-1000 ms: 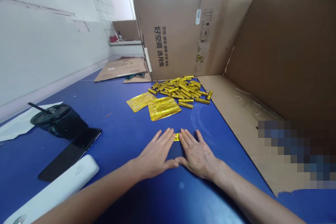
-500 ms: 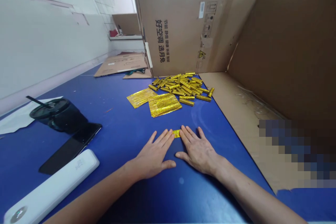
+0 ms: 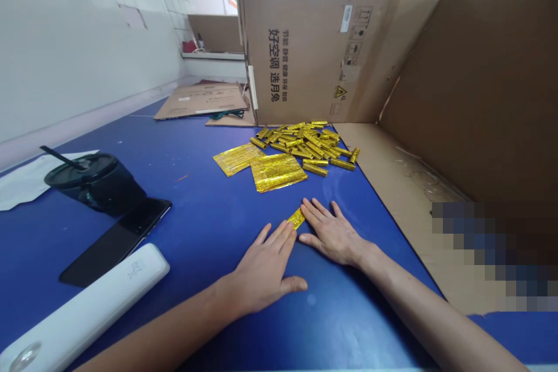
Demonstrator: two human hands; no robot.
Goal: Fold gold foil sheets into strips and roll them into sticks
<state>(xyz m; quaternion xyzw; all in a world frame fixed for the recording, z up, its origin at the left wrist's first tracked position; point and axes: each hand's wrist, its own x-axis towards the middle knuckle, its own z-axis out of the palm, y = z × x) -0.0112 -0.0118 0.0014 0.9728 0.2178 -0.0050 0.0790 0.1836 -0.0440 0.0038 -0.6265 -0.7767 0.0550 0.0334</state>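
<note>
Slantwise, foil roll between fingers

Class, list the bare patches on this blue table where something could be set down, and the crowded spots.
Free: blue table between phone and gold foil sheets, and between cup and flat cardboard. Crowded: gold rolls heaped against the cardboard box; cup, phone, white case clustered left.
</note>
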